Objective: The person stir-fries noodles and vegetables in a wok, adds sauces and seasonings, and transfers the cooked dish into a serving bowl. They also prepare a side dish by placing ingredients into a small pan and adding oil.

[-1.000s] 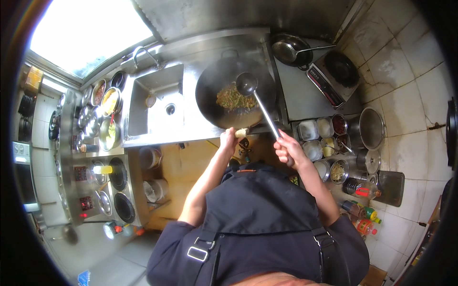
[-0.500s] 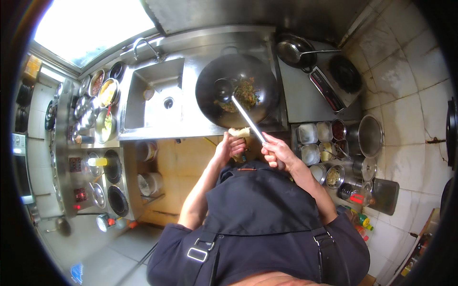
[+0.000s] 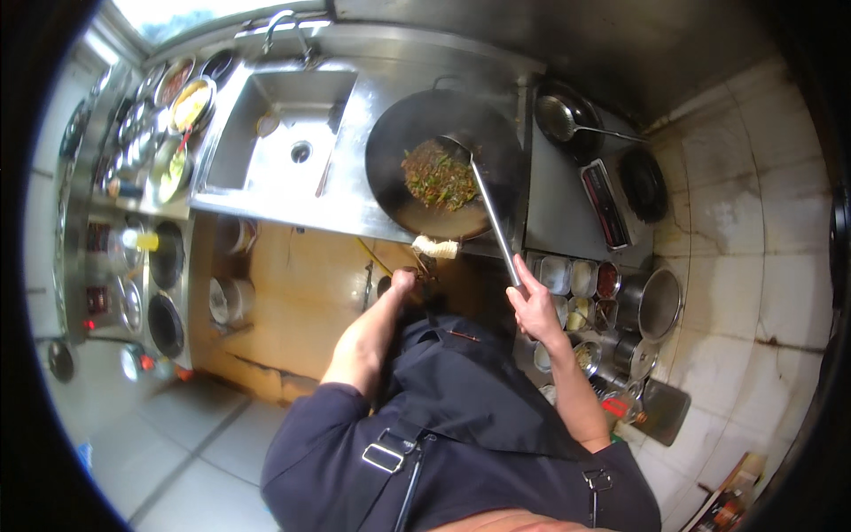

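Note:
A dark wok [image 3: 390, 120] stands on the steel counter, with chopped green and brown food [image 3: 439, 177] across its middle. My right hand [image 3: 534, 308] is closed round the handle end of a long ladle [image 3: 496, 222]. The ladle slants up into the wok, its bowl against the food's far right side. At the wok's near rim sticks out a handle wrapped in pale cloth [image 3: 436, 247]. My left hand [image 3: 404, 280] is just below it, under the counter's front edge. Its fingers are curled in shadow by a yellow hose [image 3: 374, 257], and what they grip is hidden.
Left of the wok is a steel sink [image 3: 213, 173] with a tap [image 3: 282, 22]. Bowls of ingredients [image 3: 191, 106] line the far left. To the right are a skimmer [image 3: 556, 118], a portable stove [image 3: 605, 206], small ingredient tubs [image 3: 555, 275] and a steel pot [image 3: 660, 303].
My left hand has dropped from beside the cloth-wrapped handle to below it and curled. My right hand has moved right, swinging the ladle to the wok's far right. The view has shifted.

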A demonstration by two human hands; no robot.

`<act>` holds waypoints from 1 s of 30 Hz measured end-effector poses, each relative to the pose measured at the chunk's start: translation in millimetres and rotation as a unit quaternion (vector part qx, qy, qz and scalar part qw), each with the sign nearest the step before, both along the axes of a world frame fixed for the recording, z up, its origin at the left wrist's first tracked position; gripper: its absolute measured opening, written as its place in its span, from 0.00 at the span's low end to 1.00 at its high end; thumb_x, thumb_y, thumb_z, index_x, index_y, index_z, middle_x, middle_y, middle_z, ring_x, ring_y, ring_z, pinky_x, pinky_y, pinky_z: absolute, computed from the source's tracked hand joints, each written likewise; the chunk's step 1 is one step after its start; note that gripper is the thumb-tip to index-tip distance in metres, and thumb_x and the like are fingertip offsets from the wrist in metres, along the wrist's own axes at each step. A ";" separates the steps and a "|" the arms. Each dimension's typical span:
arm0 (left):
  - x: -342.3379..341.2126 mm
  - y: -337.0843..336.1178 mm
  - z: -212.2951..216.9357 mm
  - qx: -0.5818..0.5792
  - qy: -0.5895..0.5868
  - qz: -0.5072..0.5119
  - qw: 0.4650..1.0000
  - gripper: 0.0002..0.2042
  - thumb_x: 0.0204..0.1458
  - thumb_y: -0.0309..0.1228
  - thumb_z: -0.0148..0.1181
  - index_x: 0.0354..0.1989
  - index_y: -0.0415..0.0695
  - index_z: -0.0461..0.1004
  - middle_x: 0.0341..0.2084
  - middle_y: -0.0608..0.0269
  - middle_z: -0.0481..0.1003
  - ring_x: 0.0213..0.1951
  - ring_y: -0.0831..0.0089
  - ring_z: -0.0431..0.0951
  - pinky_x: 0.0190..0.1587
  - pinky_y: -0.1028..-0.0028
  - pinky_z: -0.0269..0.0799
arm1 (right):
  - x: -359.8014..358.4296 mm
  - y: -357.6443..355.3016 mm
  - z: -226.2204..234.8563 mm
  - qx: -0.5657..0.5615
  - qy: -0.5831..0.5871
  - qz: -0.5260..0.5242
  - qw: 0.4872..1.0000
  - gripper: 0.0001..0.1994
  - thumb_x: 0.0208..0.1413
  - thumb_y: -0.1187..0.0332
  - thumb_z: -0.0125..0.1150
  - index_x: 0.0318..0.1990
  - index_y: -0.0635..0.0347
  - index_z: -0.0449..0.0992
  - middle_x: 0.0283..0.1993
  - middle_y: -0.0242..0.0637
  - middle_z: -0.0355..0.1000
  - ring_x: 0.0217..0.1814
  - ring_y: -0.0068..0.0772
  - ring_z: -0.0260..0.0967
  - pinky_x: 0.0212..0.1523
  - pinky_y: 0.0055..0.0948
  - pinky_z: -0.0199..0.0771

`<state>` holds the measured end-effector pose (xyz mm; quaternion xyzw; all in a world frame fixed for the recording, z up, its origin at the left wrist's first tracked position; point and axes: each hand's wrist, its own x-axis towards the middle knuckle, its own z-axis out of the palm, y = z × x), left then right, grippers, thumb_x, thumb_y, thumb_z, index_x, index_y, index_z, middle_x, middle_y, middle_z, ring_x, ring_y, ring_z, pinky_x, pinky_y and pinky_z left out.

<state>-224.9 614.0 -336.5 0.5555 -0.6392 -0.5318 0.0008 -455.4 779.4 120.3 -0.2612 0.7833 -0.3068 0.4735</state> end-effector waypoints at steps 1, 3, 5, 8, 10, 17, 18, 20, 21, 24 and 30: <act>-3.0 0.9 5.2 0.100 -0.001 0.055 0.993 0.15 0.63 0.39 0.53 0.44 0.47 0.85 0.39 0.52 0.85 0.41 0.57 0.86 0.48 0.61 0.79 | 0.0 -6.7 -12.7 -0.086 0.215 0.064 0.971 0.34 0.63 0.74 0.59 0.78 0.45 0.61 0.30 0.40 0.70 0.27 0.33 0.72 0.31 0.39 0.77; -2.8 10.5 28.7 0.050 -0.033 0.080 0.995 0.16 0.63 0.39 0.53 0.44 0.45 0.86 0.39 0.49 0.85 0.40 0.56 0.86 0.47 0.59 0.79 | -6.4 -13.8 -36.2 -0.094 0.362 0.119 0.920 0.35 0.61 0.74 0.61 0.76 0.45 0.63 0.34 0.47 0.71 0.32 0.48 0.74 0.41 0.45 0.76; 4.2 12.1 62.5 0.079 -0.034 0.085 0.993 0.20 0.65 0.43 0.53 0.50 0.41 0.83 0.40 0.48 0.84 0.36 0.55 0.85 0.44 0.58 0.80 | -10.7 -17.1 -59.9 -0.088 0.381 0.131 0.911 0.35 0.61 0.73 0.61 0.76 0.43 0.64 0.38 0.49 0.74 0.38 0.52 0.75 0.42 0.48 0.76; 37.4 22.5 112.8 0.160 0.052 0.211 0.963 0.22 0.65 0.40 0.56 0.62 0.38 0.76 0.37 0.55 0.83 0.30 0.66 0.81 0.36 0.65 0.78 | -8.6 -12.6 -80.8 -0.086 0.355 0.134 0.921 0.34 0.62 0.71 0.61 0.76 0.40 0.63 0.40 0.49 0.73 0.39 0.56 0.76 0.43 0.49 0.77; 85.0 34.8 130.7 0.150 0.131 0.224 0.954 0.24 0.63 0.35 0.60 0.66 0.39 0.72 0.36 0.59 0.82 0.29 0.74 0.78 0.34 0.71 0.77 | 0.7 -10.3 -82.1 -0.028 0.368 0.141 0.919 0.34 0.62 0.70 0.64 0.76 0.46 0.64 0.48 0.48 0.72 0.45 0.53 0.74 0.47 0.48 0.75; 315.3 86.4 114.7 0.145 -0.012 0.420 0.896 0.15 0.61 0.28 0.57 0.55 0.38 0.79 0.36 0.57 0.82 0.27 0.69 0.79 0.30 0.67 0.78 | 105.4 -37.2 -71.6 -0.241 0.377 0.131 0.885 0.24 0.61 0.76 0.60 0.66 0.64 0.73 0.60 0.49 0.69 0.62 0.53 0.67 0.64 0.46 0.68; 342.5 91.0 112.5 0.130 0.009 0.459 0.879 0.14 0.61 0.27 0.56 0.53 0.38 0.79 0.34 0.58 0.81 0.25 0.71 0.77 0.27 0.69 0.76 | 128.3 -44.8 -79.1 -0.244 0.352 0.146 0.892 0.23 0.61 0.76 0.61 0.65 0.63 0.74 0.59 0.49 0.69 0.60 0.50 0.69 0.62 0.43 0.71; 387.1 92.3 109.5 0.142 0.057 0.537 0.830 0.11 0.62 0.24 0.54 0.51 0.38 0.77 0.30 0.61 0.78 0.23 0.74 0.74 0.22 0.72 0.72 | 176.5 -60.1 -101.6 -0.181 0.240 0.156 0.941 0.22 0.60 0.74 0.62 0.63 0.63 0.75 0.58 0.47 0.69 0.56 0.44 0.72 0.56 0.38 0.76; 408.1 87.8 108.4 0.156 0.090 0.568 0.803 0.11 0.63 0.22 0.53 0.52 0.38 0.76 0.29 0.62 0.76 0.22 0.76 0.73 0.21 0.74 0.71 | 202.3 -68.4 -116.6 -0.118 0.152 0.147 0.970 0.22 0.60 0.73 0.62 0.63 0.63 0.76 0.57 0.46 0.70 0.54 0.41 0.73 0.53 0.36 0.78; 461.5 64.7 103.2 0.178 0.118 0.547 0.809 0.16 0.66 0.24 0.54 0.61 0.36 0.72 0.41 0.55 0.79 0.32 0.71 0.80 0.32 0.72 0.82 | 278.8 -100.9 -163.9 -0.034 0.131 0.254 0.958 0.23 0.59 0.66 0.66 0.62 0.62 0.76 0.57 0.45 0.72 0.51 0.38 0.76 0.54 0.36 0.79; 533.4 20.7 93.4 0.193 0.168 0.552 0.793 0.14 0.67 0.25 0.54 0.58 0.37 0.76 0.42 0.56 0.81 0.36 0.72 0.81 0.38 0.74 0.80 | 436.6 -199.2 -240.8 0.116 0.067 0.364 0.922 0.24 0.60 0.62 0.64 0.61 0.66 0.77 0.56 0.52 0.79 0.60 0.45 0.78 0.63 0.38 0.75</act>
